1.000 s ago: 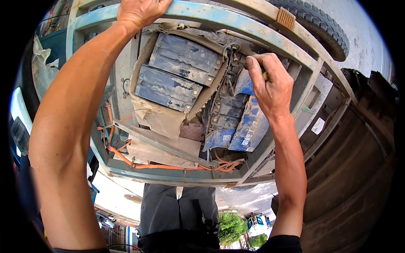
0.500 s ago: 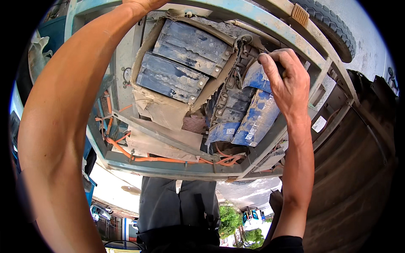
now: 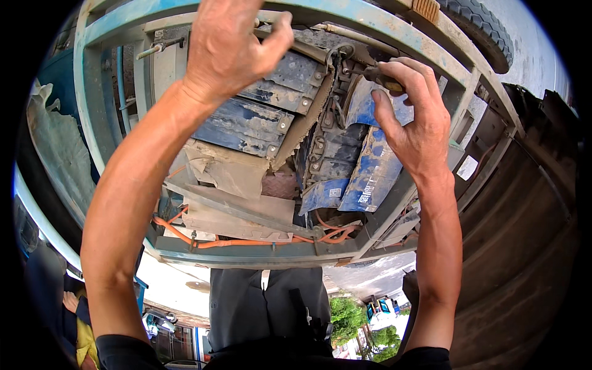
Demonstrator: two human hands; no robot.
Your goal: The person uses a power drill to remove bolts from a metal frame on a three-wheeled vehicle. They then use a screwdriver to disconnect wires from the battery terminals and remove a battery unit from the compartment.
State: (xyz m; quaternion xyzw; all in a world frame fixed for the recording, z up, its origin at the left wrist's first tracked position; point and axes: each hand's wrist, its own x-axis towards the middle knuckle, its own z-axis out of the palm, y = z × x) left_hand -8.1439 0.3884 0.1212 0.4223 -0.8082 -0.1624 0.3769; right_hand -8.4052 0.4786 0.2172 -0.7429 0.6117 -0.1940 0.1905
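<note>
In my right hand (image 3: 419,120) is a screwdriver (image 3: 383,79) with a dark and yellowish handle, its shaft pointing left at the terminals of a dark battery (image 3: 336,148). Torn blue cardboard (image 3: 373,169) wraps that battery, below my right fingers. My left hand (image 3: 228,46), slightly blurred, hovers over the far left of two dusty black batteries (image 3: 240,126). Its thumb stands apart and nothing shows in it; the other fingertips are partly cut off by the upper edge. Ragged brown cardboard (image 3: 302,132) lines the gap between the battery groups.
A worn blue-grey metal frame (image 3: 370,31) surrounds the batteries. Orange cable (image 3: 228,245) runs along its near bar, beside a diagonal metal strut (image 3: 246,206). A tyre (image 3: 481,31) is at far right. Another person's hand (image 3: 71,301) shows at lower left.
My left hand has come from the far frame bar rightward and nearer, over the left batteries. My right fingers have opened out somewhat, and the screwdriver now shows. The view has shifted slightly.
</note>
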